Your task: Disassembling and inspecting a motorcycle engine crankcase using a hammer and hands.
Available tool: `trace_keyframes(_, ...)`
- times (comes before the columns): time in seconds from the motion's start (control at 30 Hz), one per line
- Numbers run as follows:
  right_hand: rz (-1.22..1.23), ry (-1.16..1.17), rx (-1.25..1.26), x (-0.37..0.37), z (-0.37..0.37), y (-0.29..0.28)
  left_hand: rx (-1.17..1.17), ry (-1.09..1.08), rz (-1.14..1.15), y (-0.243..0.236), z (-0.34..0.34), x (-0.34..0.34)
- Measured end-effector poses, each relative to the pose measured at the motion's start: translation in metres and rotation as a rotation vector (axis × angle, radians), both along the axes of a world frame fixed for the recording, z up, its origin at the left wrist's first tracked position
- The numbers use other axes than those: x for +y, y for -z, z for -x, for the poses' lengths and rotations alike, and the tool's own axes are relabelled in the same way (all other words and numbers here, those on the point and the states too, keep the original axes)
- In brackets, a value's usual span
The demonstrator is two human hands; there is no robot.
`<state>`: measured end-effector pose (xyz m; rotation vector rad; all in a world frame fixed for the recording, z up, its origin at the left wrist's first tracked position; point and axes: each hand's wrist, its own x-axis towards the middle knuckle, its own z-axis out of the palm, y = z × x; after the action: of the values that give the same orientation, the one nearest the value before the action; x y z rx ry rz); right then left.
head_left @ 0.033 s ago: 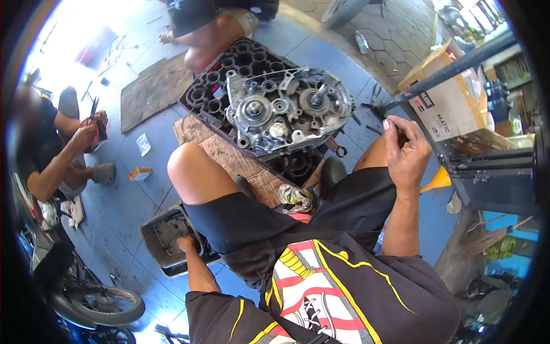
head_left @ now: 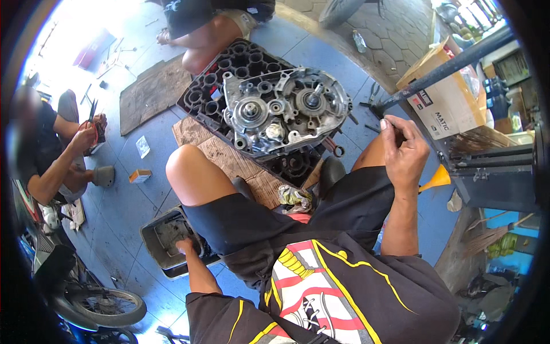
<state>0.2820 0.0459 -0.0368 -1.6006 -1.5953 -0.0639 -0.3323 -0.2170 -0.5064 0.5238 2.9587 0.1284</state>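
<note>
An opened metal engine case (head_left: 281, 109) lies on a dark crate of round cells (head_left: 246, 53), in front of my knees. Round hubs and an upright shaft show inside it. My right hand (head_left: 405, 150) is raised above my right knee, beside the engine and not touching it. Its fingers are curled and the thumb meets them; whatever is between them, if anything, is too small to see. Low on the left, my left hand (head_left: 184, 245) reaches into a grey plastic tub (head_left: 150, 234) with a dirty bottom. Its fingertips are hard to make out there.
Under the crate lies cardboard (head_left: 200, 143), with a stained rag (head_left: 295, 198) between my feet. Pliers (head_left: 372, 94), a cardboard box (head_left: 444, 109) and a yellow funnel (head_left: 438, 179) are on the right. Two people crouch nearby, one holding red-handled scissors (head_left: 89, 123). A motorcycle wheel (head_left: 106, 304) stands lower left.
The view has shifted very slightly. Both my hands keep the same positions, and the engine case stays on the crate.
</note>
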Motion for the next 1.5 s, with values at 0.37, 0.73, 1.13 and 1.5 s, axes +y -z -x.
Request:
trace_keyframes(0.37, 0.49, -0.72, 0.624, -0.047, 0.084, 0.023, -1.046, 0.122, -1.204, -0.387, -0.174, 0.132)
trace_keyframes(0.73, 0.502, -0.941, 0.563, -0.057, 0.09, 0.017, -1.763, 0.183, -1.198, -0.438, -0.335, 0.168)
trace_keyframes(1.13, 0.339, -0.737, 0.629, -0.047, 0.045, 0.013, -1.983, 0.071, -1.027, -0.433, -0.367, 0.189)
trace_keyframes(1.5, 0.542, -1.004, 0.267, -0.012, 0.038, 0.004, -1.794, 0.501, -0.653, -0.441, -0.37, 0.195)
